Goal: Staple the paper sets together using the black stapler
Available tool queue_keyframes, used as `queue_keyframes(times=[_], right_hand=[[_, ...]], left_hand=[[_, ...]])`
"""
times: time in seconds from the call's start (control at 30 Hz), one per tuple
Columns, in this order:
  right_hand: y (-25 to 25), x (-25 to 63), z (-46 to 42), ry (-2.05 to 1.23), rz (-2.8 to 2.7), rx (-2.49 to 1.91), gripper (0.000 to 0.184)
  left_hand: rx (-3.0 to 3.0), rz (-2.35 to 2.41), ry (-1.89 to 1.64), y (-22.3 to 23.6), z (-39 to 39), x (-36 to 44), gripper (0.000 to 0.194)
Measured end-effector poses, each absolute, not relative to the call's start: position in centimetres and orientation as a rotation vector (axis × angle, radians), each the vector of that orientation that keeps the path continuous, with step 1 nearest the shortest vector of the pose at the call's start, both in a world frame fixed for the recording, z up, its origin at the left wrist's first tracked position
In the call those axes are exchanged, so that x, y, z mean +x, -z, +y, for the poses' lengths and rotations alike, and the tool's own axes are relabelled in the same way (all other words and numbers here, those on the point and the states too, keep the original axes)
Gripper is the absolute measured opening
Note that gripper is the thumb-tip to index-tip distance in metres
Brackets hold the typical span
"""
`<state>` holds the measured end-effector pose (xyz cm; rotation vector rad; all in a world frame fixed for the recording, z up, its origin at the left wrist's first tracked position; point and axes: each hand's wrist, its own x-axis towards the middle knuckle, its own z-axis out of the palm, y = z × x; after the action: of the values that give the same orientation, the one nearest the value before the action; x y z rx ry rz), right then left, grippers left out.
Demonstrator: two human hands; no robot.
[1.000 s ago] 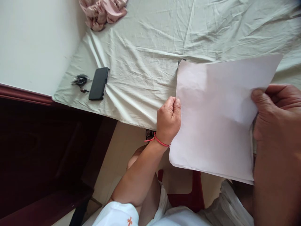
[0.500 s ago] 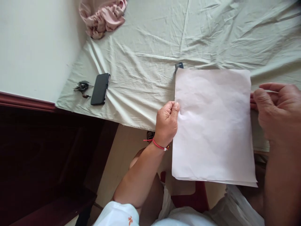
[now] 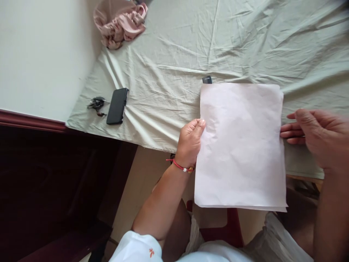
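My left hand [image 3: 190,142], with a red thread bracelet on the wrist, is closed in a pinch on the left edge of a thin stack of white paper sheets [image 3: 241,145]. The stack hangs half over the bed's near edge, above my lap. My right hand [image 3: 317,136] is at the stack's right edge, fingers stretched out toward it and slightly blurred; the fingertips touch or nearly touch the paper, and nothing shows in the hand.
A bed with a wrinkled pale green sheet [image 3: 177,65] fills the upper view. On it lie a black phone [image 3: 117,106], a bunch of keys [image 3: 96,104], a crumpled pink cloth [image 3: 120,22] and a small dark object [image 3: 207,79] by the paper's top corner. Dark wooden furniture [image 3: 54,182] stands at left.
The top sheet, lifted by my right hand a second ago, has dropped flat onto the stack. My right hand let it go and opened beside the right edge. The left hand kept its pinch.
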<state>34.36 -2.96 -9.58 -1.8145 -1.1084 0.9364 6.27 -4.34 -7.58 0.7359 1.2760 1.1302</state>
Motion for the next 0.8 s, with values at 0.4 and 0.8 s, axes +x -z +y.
queue_keyframes(times=[0.4,0.8], right_hand=[[8.5,34.0,-3.7,-1.315,-1.04,-1.558,0.059],[9.0,37.8,-4.1,-1.275,-0.943,-1.933,0.072]], left_hand=[[0.483,1.073,-1.026,7.0,-4.4,6.4,0.02],[1.056,1.406,-1.039,7.8,-4.2,6.5,0.025]])
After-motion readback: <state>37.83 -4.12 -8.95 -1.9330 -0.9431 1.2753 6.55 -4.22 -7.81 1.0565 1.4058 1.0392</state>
